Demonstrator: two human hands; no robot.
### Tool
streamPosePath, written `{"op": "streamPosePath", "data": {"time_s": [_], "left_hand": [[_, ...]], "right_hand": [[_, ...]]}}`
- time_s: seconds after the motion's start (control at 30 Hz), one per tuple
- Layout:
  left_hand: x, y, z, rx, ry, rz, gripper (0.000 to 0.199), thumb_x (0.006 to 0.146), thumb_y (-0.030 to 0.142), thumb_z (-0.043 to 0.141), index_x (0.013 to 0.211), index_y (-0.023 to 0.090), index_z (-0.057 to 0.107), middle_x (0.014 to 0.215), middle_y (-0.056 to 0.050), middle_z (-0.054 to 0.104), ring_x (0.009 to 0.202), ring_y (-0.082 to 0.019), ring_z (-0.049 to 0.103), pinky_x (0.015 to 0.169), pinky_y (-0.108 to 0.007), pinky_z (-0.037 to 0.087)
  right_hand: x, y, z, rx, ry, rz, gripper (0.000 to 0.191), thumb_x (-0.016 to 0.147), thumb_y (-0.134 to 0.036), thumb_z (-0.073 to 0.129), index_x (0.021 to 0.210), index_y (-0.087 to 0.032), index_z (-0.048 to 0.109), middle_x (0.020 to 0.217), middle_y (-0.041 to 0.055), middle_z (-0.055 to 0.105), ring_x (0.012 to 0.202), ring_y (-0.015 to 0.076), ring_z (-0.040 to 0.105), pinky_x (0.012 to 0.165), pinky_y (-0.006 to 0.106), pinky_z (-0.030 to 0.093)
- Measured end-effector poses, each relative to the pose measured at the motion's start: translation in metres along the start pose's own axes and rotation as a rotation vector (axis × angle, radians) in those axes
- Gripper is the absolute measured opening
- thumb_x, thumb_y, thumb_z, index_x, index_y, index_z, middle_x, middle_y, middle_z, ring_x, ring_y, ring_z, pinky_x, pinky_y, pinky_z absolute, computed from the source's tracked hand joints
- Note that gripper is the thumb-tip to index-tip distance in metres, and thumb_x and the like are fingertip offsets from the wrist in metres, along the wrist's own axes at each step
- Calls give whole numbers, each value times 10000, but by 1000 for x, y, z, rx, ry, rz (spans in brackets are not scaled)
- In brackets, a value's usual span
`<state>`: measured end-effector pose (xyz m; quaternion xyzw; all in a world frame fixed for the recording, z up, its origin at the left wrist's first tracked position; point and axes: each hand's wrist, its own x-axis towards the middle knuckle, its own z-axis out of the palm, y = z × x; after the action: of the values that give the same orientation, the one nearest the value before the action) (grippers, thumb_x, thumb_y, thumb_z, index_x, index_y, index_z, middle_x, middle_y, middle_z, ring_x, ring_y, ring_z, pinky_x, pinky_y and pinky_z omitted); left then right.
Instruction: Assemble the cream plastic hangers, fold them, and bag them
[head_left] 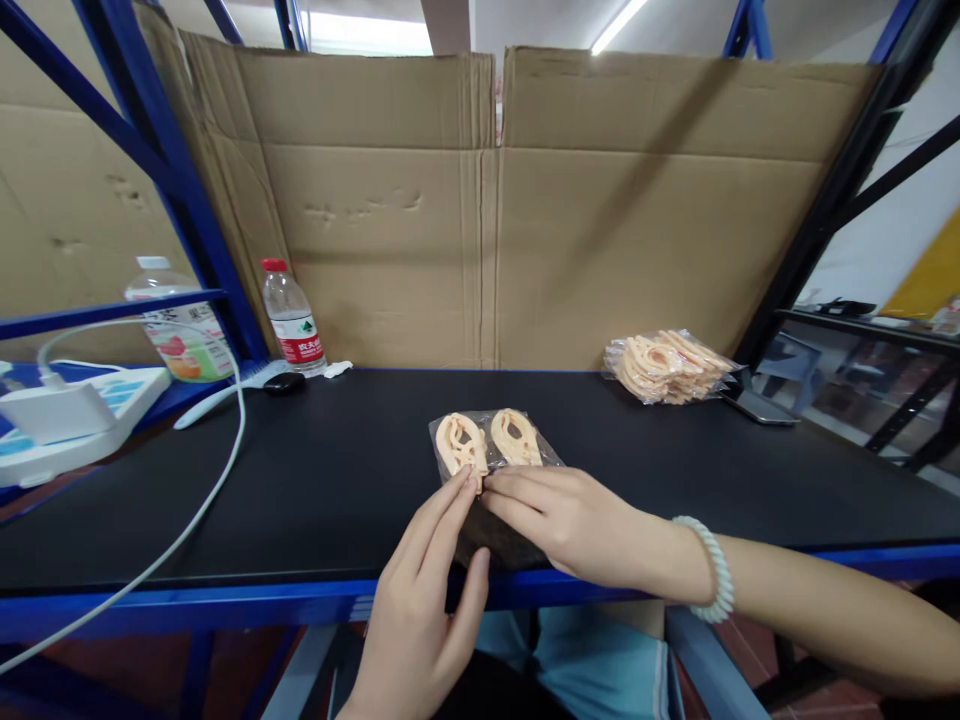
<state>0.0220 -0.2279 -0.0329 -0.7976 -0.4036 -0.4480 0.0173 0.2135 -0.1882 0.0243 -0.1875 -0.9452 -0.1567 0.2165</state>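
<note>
A clear plastic bag (pixel 486 425) lies flat near the table's front edge, with two cream-coloured, openwork looped pieces side by side in its area. The fingertips of my left hand (pixel 424 590) touch the lower end of the left cream piece (pixel 459 443). Its fingers are stretched out and the thumb stands apart. My right hand (pixel 570 515) lies across the bag, its extended fingers covering the lower part of the right cream piece (pixel 515 438). The right thumb is hidden. Both hands' fingertips nearly meet between the pieces. A pale beaded bracelet (pixel 709 568) circles my right wrist.
A clear bag of similar cream pieces (pixel 667 367) sits at the back right beside a phone-like slab (pixel 761 405). A red-capped bottle (pixel 294 318) stands at the back left. A white cable (pixel 206 505) crosses the left side from a power strip (pixel 139 395). Cardboard (pixel 390 220) walls the back.
</note>
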Motion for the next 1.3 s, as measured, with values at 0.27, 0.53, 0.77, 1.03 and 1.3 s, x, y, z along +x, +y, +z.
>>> {"op": "streamPosePath", "data": {"time_s": [0.27, 0.53, 0.77, 1.03, 1.3], "left_hand": [[-3, -8, -31, 39, -188, -54, 567, 891, 257, 508, 1420, 242, 304, 1499, -86, 331, 1359, -279, 351, 1091, -472, 375], [10, -24, -34, 13, -137, -56, 72, 903, 239, 501, 967, 230, 532, 1238, -80, 589, 1128, -244, 583, 946, -420, 503], [12, -22, -31, -28, -131, -13, 70, 910, 221, 508, 847, 215, 538, 1118, -69, 650, 1085, -219, 606, 891, -353, 526], [12, -20, -30, -86, -120, -190, 109, 933, 295, 465, 984, 234, 540, 970, -27, 672, 916, -188, 666, 788, -297, 553], [29, -15, -29, -92, -137, -366, 114, 923, 335, 422, 872, 234, 441, 771, 27, 683, 392, -103, 494, 434, -218, 397]], "right_hand": [[-46, 34, -32, 281, 231, 236, 370, 855, -68, 476, 1198, -173, 567, 1123, 96, 634, 1072, 224, 574, 937, 401, 495], [-77, 54, -26, 556, -58, 336, 595, 770, -411, 758, 1256, -212, 481, 1316, 123, 470, 1234, 256, 449, 1040, 412, 391], [-66, 55, -16, 591, -23, 265, 81, 892, -248, 632, 920, -186, 587, 1207, 98, 542, 1110, 207, 525, 952, 368, 438], [-58, 58, -8, 720, 56, 372, 102, 959, -193, 504, 857, -186, 502, 1051, 81, 635, 950, 173, 602, 852, 335, 467], [-46, 60, 1, 896, 89, 536, 154, 1003, -292, 409, 893, -194, 451, 875, 61, 688, 824, 167, 634, 766, 330, 484]]}}
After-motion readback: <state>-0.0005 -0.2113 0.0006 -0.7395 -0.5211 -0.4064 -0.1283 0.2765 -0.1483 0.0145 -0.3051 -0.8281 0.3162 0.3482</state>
